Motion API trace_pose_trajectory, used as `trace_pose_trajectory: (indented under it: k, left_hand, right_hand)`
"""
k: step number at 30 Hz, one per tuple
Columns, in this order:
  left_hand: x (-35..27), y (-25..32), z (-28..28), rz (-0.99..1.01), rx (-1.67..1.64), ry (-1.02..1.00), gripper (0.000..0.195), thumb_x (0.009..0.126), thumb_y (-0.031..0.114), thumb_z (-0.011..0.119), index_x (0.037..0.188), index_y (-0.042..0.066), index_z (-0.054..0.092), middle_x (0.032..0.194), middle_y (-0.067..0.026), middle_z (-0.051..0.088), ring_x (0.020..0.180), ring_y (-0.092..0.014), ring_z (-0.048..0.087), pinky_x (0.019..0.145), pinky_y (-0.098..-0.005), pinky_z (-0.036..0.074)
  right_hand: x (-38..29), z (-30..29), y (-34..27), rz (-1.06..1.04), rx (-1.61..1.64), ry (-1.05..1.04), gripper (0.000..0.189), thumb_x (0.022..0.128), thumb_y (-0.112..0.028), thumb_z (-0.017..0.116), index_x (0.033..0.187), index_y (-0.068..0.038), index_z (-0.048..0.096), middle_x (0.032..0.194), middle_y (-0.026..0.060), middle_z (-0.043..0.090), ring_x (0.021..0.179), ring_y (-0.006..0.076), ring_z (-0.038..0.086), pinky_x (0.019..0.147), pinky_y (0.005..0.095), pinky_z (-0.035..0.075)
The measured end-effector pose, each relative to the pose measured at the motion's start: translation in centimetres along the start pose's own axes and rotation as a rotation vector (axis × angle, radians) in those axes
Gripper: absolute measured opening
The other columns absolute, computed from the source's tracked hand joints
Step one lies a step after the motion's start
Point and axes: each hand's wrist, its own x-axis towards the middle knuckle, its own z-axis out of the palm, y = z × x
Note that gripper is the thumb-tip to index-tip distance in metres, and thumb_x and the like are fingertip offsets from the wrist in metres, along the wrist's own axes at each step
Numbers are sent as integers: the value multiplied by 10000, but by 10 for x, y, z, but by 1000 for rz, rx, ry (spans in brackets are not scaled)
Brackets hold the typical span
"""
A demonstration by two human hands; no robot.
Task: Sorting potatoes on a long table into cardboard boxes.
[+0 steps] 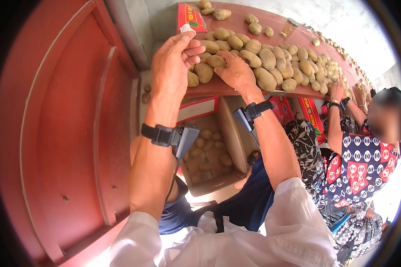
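Between the thumb and index finger of my left hand (182,55) is a small crumpled white piece (186,28), perhaps paper or tissue. The other fingers are loosely curled above the near edge of the potato heap. My right hand (236,70) reaches into the left end of the heap, with thumb and fingers around a potato (216,61). More potatoes (267,59) are piled along the reddish-brown table (217,81), running off to the right. Below the table edge stands an open cardboard box (232,133) with several potatoes (205,147) at its bottom.
A red door (67,126) stands close on my left. At the back are a red carton piece (189,16) and a glass jar (289,27). A co-worker (357,163) sits to my right with hands at the heap. Red printed cartons (310,115) lie beneath the table.
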Motion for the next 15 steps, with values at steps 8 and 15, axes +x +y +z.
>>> trace_pose_trajectory:
  k: [8,15]
  left_hand:
    - [3,1,7,8,-50,23,237,1070,161,620,1203,-20,695,1009,-100,730,910,-199,734,737,-298,544]
    - [-5,18,7,30,-79,48,245,1064,177,656,1234,5,695,1016,-66,725,959,-201,709,783,-317,546]
  right_hand:
    - [20,25,5,26,-8,29,508,930,-247,740,1417,-150,632,1350,129,697,1284,352,633,1074,577,442]
    - [11,-15,-6,30,584,119,421,993,-245,686,1361,-43,650,1113,167,750,997,269,729,871,384,552]
